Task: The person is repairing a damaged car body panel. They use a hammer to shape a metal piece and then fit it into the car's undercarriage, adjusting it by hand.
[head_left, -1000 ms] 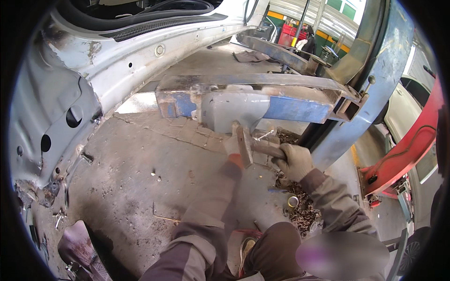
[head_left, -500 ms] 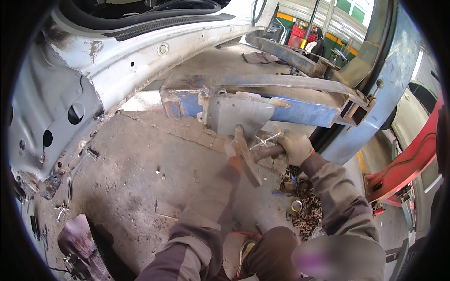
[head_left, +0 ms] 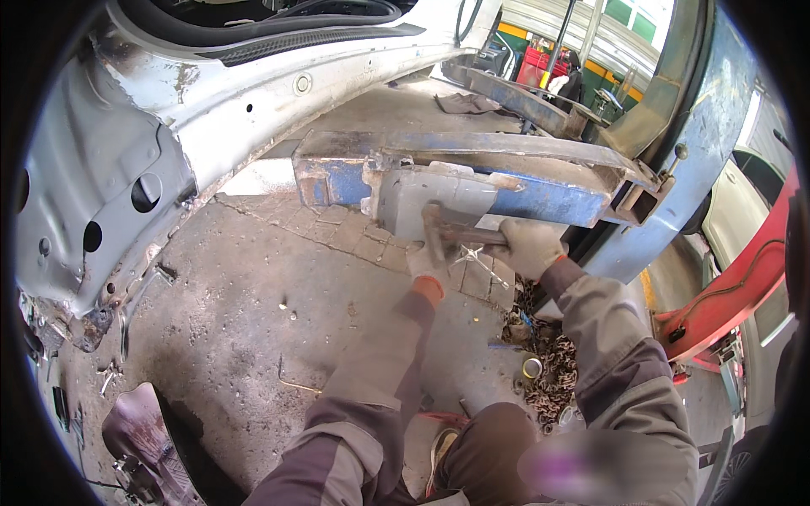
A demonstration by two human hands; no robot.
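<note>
My right hand [head_left: 531,248], gloved, is closed round the handle of a hammer [head_left: 471,235]. The hammer head stands upright against the face of a bent grey sheet-metal panel [head_left: 403,205]. That panel hangs over the near side of a blue steel lift arm [head_left: 548,202]. At the panel's lower edge my left hand [head_left: 423,263], also gloved, grips it, its fingers partly covered by the hammer head. Just below the handle, a small silvery cross-shaped piece [head_left: 474,255] shows between my hands.
A stripped white car body [head_left: 253,126] runs along the left. The lift's blue post [head_left: 666,211] rises at right, beside a red arm [head_left: 730,295]. Rusty chain [head_left: 555,384] lies piled on the floor by my right forearm. A curved dark metal panel [head_left: 139,430] lies at lower left.
The hammer has moved up; its head, lower and tilted before, is now upright against the grey panel. My right hand has risen slightly with it, while my left hand keeps nearly the same place.
</note>
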